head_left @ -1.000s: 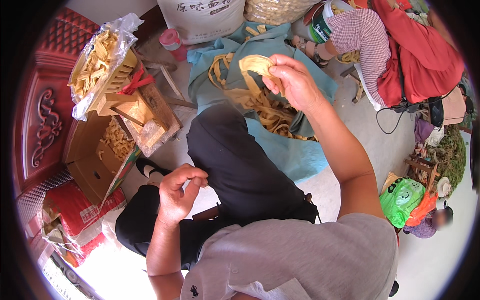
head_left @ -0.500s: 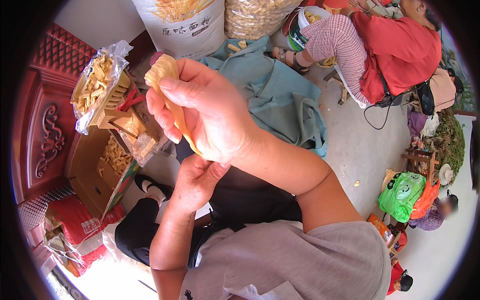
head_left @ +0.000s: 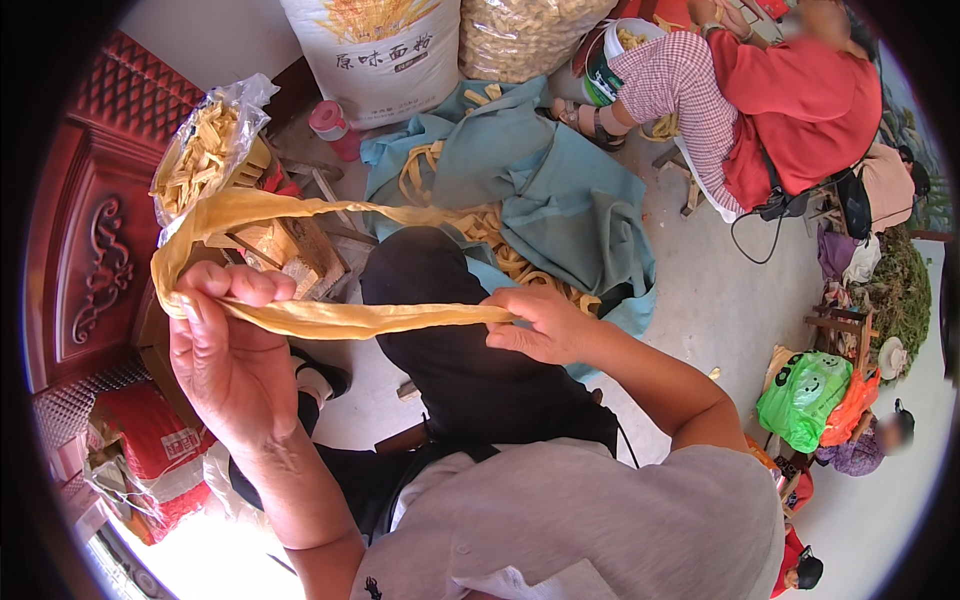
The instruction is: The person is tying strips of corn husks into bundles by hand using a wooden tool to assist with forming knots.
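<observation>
A long, soft, pale-yellow strip (head_left: pixel 370 320), resembling tofu skin, stretches between my two hands in front of my dark-trousered knee. My left hand (head_left: pixel 235 350) pinches it between thumb and fingers at the left. My right hand (head_left: pixel 545 325) grips the strip's right end between thumb and fingers. From my left hand the strip bends up and runs back right, over the blue-green cloth (head_left: pixel 560 190); where that far end stops is hard to tell. More yellow strips (head_left: pixel 490 235) lie loosely on the cloth.
At left stands a plastic-lined basket (head_left: pixel 200 165) of knotted yellow pieces. A pink-lidded cup (head_left: pixel 335 128), a white printed sack (head_left: pixel 385 60) and a clear bag of pieces (head_left: pixel 525 40) are at the back. A person in red (head_left: pixel 800 120) sits at upper right, beside a bucket (head_left: pixel 605 65).
My right hand held a folded yellow bundle at upper left, with my left hand below it. My hands have moved apart, left hand leftward, right hand down and right, with a strip stretched between them.
</observation>
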`<state>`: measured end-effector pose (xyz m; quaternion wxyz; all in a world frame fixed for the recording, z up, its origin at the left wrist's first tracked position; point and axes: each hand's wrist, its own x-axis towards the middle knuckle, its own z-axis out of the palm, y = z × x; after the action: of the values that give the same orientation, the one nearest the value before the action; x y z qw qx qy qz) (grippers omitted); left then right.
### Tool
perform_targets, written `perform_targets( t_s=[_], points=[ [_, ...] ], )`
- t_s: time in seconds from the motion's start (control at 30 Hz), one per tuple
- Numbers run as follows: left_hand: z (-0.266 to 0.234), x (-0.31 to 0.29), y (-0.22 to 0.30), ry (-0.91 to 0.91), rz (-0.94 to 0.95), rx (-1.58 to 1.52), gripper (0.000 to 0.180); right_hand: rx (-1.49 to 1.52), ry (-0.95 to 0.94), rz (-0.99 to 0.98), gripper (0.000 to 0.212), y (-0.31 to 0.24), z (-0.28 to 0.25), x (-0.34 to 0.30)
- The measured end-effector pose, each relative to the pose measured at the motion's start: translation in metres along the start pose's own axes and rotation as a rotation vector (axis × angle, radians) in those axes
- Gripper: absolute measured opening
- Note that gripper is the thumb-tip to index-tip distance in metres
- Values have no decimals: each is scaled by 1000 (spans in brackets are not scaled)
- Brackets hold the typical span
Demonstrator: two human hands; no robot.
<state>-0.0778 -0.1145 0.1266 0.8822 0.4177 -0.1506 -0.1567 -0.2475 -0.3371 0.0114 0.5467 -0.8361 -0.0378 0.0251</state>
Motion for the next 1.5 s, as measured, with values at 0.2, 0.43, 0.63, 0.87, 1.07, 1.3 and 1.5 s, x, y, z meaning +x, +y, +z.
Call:
perform_targets(
  t_s=[0.2,0.43,0.63,0.87,1.07,1.3,1.5],
  points=[
    [24,9,-30,-135,-81,279,61,297,171,335,35,6,1,-22],
    [35,-29,-72,-475,-516,299,85,999,72,-391,44,-112,-38,55],
    [15,-36,-43,-367,-582,547,30,1152,177,-465,37,-97,-95,94],
    [-35,-29,13,-334,363,1771,36,1102,377,-309,36,-84,-106,102],
    [-110,-41,52,57,367,1791,40,1022,564,-51,37,-56,-132,109],
    [-162,-70,51,-48,335,2098,24,394,609,415,33,40,-85,122],
    [-135,-57,24,-33,382,1952,19,-746,430,111,33,35,-14,157]
  ],
)
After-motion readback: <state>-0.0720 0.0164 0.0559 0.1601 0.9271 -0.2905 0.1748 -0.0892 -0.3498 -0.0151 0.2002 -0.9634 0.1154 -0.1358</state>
